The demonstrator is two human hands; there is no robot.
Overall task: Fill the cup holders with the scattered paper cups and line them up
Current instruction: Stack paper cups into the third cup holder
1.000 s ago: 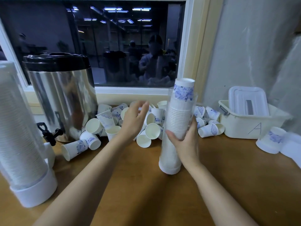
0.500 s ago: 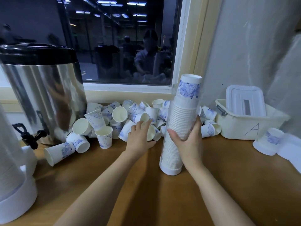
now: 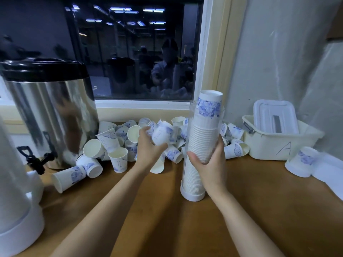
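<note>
Lifted off the pile (image 3: 115,145) since half a second ago: one paper cup (image 3: 161,135), gripped in curled left hand (image 3: 148,153) fingers, at 9 o'clock of the cup holder (image 3: 201,138). Holder upright on the table (image 3: 259,201), clasped by the right hand (image 3: 209,164).

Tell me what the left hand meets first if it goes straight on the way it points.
Probably the heap of loose cups under the window: the left hand, gripping one paper cup, points straight into it. Depth is unclear.

Blurred cup (image 3: 161,135) in left hand (image 3: 148,152) — left-edge holder (image 3: 20,232) half off-frame
</note>
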